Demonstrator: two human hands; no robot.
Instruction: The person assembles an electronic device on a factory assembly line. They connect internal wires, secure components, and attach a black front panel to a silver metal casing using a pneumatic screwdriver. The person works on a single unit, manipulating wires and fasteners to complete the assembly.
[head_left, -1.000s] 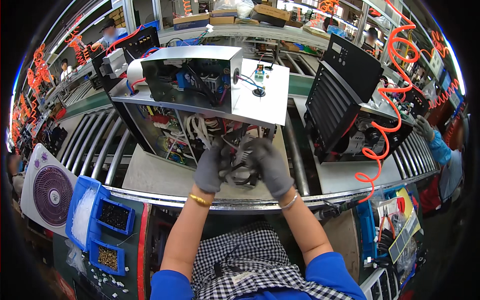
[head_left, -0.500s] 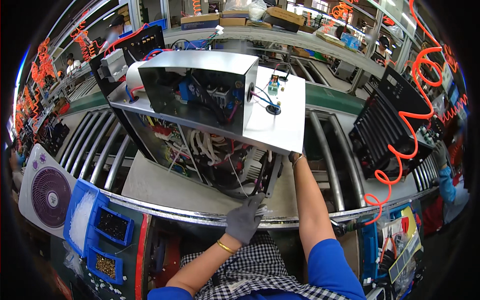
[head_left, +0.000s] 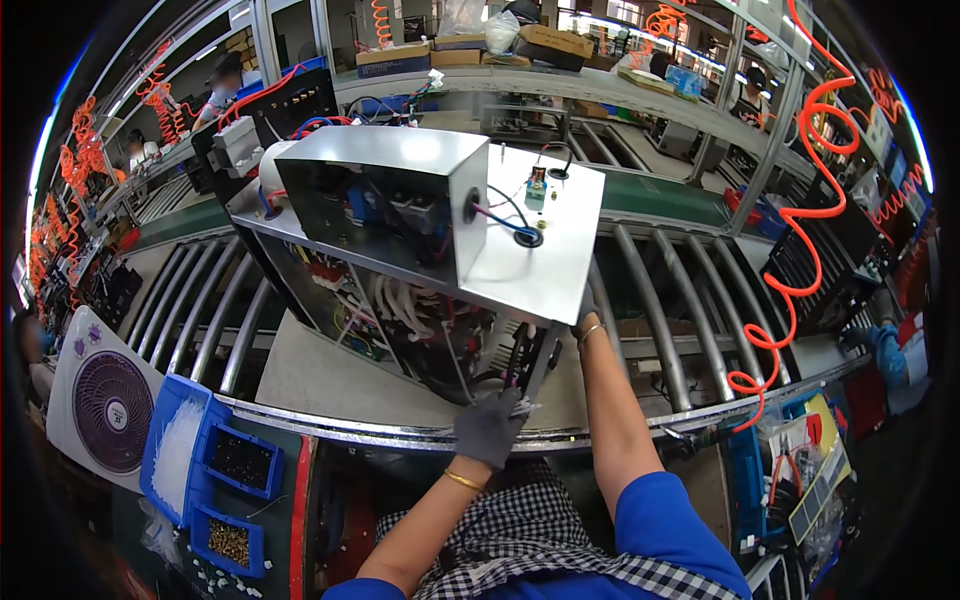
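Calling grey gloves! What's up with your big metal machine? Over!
Left hand low beside machine, white bits against the glove. Right hand by machine's right side, mostly hidden. Wiring exposed. Orange coiled hose off right, apart from machine.

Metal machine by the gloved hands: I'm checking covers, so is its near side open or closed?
Open: the metal machine has no panel across its near side, leaving white wires visible inside.

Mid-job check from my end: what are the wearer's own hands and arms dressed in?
The left hand wears a dark grey fabric glove, with a gold-coloured bangle at the wrist. The mostly hidden right hand shows grey glove too, below it a thin silver-coloured bracelet. Both short sleeves are plain blue.
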